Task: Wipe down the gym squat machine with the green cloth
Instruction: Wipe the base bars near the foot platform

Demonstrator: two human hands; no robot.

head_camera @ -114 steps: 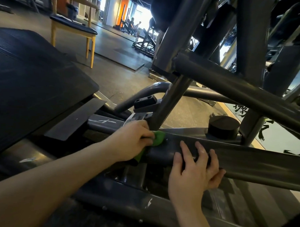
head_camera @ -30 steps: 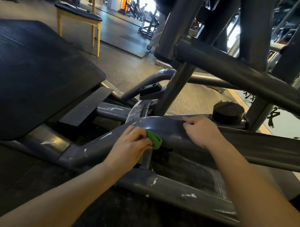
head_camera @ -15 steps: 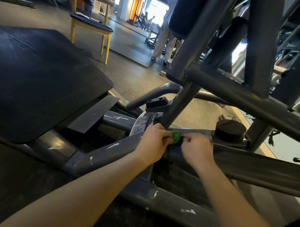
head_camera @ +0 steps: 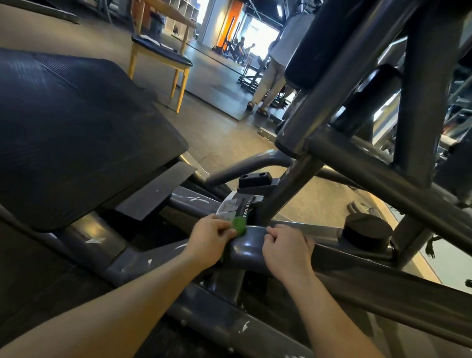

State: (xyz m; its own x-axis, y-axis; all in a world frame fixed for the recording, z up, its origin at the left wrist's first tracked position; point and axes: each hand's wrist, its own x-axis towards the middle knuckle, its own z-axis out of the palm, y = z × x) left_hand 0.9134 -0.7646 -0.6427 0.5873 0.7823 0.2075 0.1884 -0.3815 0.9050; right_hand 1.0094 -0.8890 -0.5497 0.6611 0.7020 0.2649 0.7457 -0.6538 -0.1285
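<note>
left hand (head_camera: pixel 210 241) pinches bunched green cloth (head_camera: pixel 239 225); right hand (head_camera: pixel 286 249) grips scuffed grey frame (head_camera: pixel 359 279)

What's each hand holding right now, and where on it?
Left hand grips the bunched green cloth, mostly hidden in the fist, against the grey metal frame tube. Right hand holds no object; its fingers curl over that tube.
</note>
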